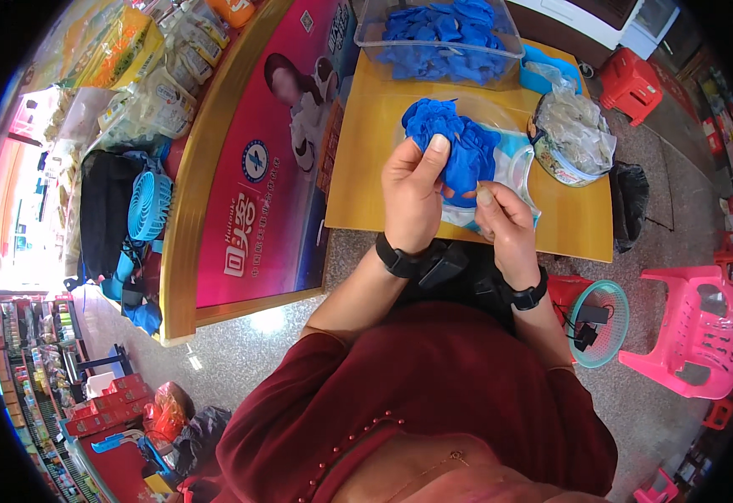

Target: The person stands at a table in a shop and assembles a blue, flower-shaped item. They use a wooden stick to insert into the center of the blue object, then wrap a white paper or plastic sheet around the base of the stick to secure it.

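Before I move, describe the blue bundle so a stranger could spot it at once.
Start at the yellow table, top centre. In front of the clear tub, the left hand grips a crumpled blue bundle, with the right hand by its lower edge. Unlike the blue pieces in the tub, this one is held in hand.

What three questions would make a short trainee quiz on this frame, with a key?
1. Fill in: the bunched material in the left hand is coloured ___.
2. True or false: the large pink chair stands at the left of the picture.
3. The clear bin holds: A) blue pieces; B) bottles; C) fruit.

Key: 1. Blue. 2. False; the large pink chair is at the right. 3. A.
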{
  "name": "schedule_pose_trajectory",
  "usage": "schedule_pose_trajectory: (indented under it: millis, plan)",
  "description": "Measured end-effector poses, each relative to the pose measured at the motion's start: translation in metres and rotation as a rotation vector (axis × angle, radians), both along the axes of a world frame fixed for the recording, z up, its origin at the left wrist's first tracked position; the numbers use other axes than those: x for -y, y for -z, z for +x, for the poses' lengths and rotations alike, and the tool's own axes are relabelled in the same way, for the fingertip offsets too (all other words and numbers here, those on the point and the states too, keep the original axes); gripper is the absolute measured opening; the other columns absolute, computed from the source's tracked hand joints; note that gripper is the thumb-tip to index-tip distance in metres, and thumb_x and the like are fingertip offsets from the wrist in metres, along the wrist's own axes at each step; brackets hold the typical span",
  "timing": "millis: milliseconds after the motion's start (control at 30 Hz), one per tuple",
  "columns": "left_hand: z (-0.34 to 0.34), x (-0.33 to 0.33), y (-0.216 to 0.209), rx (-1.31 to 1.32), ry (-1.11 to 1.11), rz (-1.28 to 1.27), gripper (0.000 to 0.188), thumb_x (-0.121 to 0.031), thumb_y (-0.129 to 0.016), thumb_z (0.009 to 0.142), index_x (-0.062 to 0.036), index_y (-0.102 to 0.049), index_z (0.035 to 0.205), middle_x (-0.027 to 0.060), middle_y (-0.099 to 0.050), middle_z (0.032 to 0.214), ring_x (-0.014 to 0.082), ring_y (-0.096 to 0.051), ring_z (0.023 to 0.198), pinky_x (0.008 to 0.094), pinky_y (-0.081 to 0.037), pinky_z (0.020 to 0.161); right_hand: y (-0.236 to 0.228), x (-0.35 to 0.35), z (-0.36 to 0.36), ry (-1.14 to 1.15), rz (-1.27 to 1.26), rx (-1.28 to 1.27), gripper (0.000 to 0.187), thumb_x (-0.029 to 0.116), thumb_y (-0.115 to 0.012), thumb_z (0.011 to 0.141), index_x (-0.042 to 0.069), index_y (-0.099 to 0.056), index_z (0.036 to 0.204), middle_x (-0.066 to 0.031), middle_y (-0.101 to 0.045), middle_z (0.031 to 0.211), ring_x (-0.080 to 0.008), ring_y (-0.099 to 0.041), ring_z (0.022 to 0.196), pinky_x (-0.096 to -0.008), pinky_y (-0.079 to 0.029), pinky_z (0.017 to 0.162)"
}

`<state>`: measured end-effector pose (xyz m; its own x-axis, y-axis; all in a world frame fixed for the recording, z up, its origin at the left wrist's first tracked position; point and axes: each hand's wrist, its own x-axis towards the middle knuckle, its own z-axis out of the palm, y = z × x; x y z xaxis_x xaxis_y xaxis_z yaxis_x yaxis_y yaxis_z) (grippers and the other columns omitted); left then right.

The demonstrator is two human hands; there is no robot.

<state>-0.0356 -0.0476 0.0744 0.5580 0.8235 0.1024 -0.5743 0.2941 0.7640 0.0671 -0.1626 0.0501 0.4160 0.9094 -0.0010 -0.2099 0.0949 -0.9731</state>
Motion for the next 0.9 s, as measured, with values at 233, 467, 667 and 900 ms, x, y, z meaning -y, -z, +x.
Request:
schedule_pose_trajectory:
  millis: [233,467,667,900]
  plan:
    - [0.005,-0.01,-0.001,-0.006,-0.091,0.04,0.016,-0.019,-0.062,0.095,-0.0048,-0.067,0.1,0.0,-0.067,0.084,0.0037,-0.056,0.066,0.0188,-0.042,0.055,-0.003,-0.004,0.009,-0.025,-0.061,0.136,0.026,0.023,-0.054,0.1,-0.001,-0.064,0.105,0.0071,-0.038,0.064,-0.0027,-0.031,0.056,-0.0215,-0.024,0.05]
    - [0.002,-0.009,-0.003,-0.01,-0.145,0.054,0.02,-0.021,-0.062,0.095,-0.0023,-0.069,0.096,0.0046,-0.069,0.09,0.0098,-0.063,0.078,0.0237,-0.051,0.07,0.002,-0.006,0.004,0.06,0.002,0.279,0.026,0.02,-0.06,0.097,-0.002,-0.067,0.108,0.004,-0.054,0.077,-0.0021,-0.042,0.066,-0.0194,-0.032,0.057]
    - [0.007,-0.001,0.004,0.032,-0.135,0.03,0.023,-0.025,-0.06,0.096,-0.0046,-0.069,0.096,0.0039,-0.068,0.088,0.0088,-0.062,0.073,0.0233,-0.05,0.061,0.005,-0.005,-0.007,0.008,0.014,-0.012,0.027,0.023,-0.058,0.098,-0.001,-0.066,0.104,0.0057,-0.049,0.069,-0.0015,-0.037,0.059,-0.0194,-0.027,0.052]
    - [0.009,0.003,0.005,0.021,-0.151,0.063,0.021,-0.022,-0.06,0.097,-0.0034,-0.069,0.095,0.0002,-0.064,0.077,0.0045,-0.052,0.055,0.0206,-0.04,0.048,-0.006,-0.005,-0.018,-0.051,-0.062,-0.239,0.028,0.027,-0.049,0.101,0.001,-0.061,0.099,0.0066,-0.035,0.06,-0.0021,-0.026,0.05,-0.0208,-0.018,0.046]
